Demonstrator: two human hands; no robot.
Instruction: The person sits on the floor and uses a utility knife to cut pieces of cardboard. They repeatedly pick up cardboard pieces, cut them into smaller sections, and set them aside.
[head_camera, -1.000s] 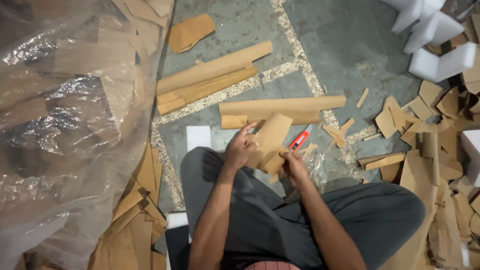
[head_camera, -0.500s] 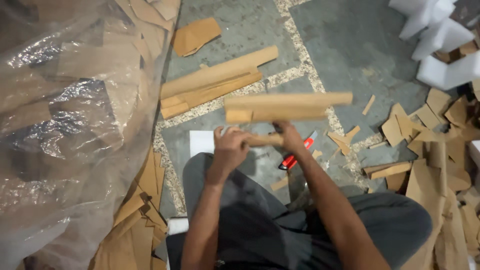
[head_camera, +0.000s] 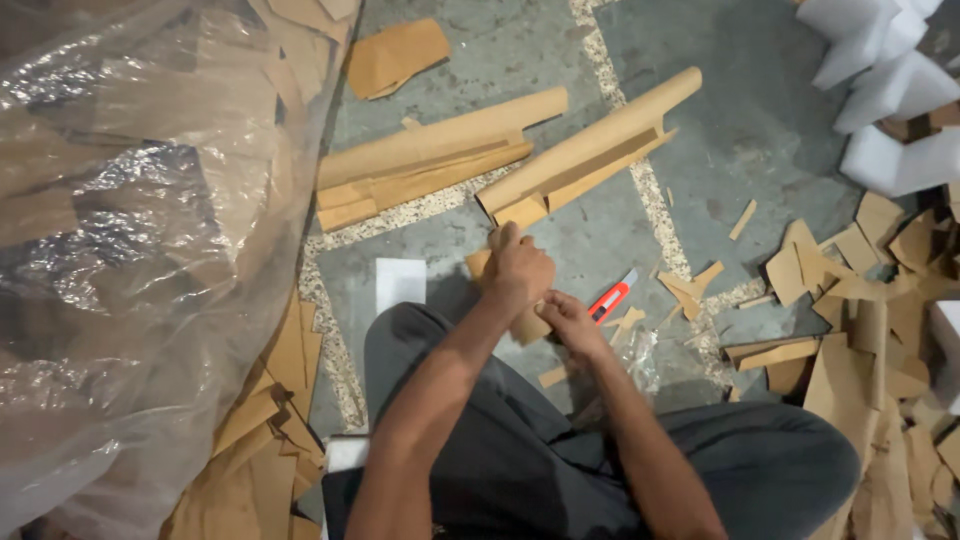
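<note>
You sit cross-legged on the floor, near the bottom centre of the frame, with both hands together just above your knee. Your left hand is closed around a short brown cardboard piece, whose ends show above and below your fist. Your right hand sits just beside it, lower and to the right, fingers curled against the same piece; how firmly it grips cannot be told.

Just right of your right hand, a red utility knife lies on the grey floor, untouched. Above your hands, near the centre, a long rolled cardboard tube lies slanted, its lower end close to your left hand's fingertips. A second long cardboard roll lies to its left, also slanted.

A small white foam sheet lies left of your knee. The left side of the frame is filled by a big clear plastic bag stuffed with cardboard. Cardboard scraps litter the right side, and white foam blocks sit in the upper right corner.
</note>
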